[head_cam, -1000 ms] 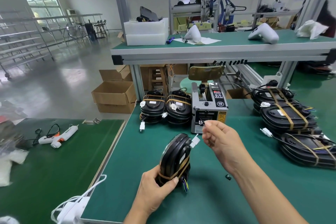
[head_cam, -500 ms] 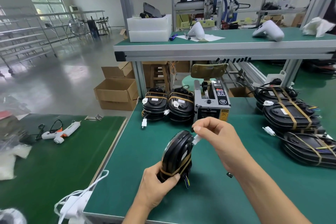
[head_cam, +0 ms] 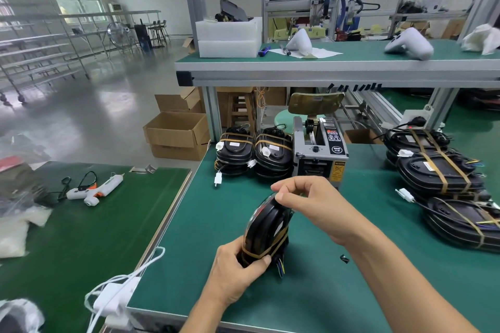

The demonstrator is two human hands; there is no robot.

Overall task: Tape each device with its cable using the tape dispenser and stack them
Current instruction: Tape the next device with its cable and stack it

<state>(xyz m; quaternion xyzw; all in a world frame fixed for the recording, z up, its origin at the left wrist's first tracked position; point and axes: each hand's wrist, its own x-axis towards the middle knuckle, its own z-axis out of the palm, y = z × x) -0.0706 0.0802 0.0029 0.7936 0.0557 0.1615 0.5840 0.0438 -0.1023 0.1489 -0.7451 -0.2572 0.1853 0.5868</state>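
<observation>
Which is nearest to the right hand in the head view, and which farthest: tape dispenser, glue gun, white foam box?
From the right hand:
1. Tape dispenser, just behind it.
2. Glue gun, far left, on the neighbouring table.
3. White foam box, up on the shelf behind.

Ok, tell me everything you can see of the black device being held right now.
The black device is a glossy, rounded plastic-looking shell, standing on edge on the green bench. Brownish tape bands its lower part, and coloured wire ends poke out below. The left hand grips its base; the right hand has its fingers curled at its top edge.
</observation>
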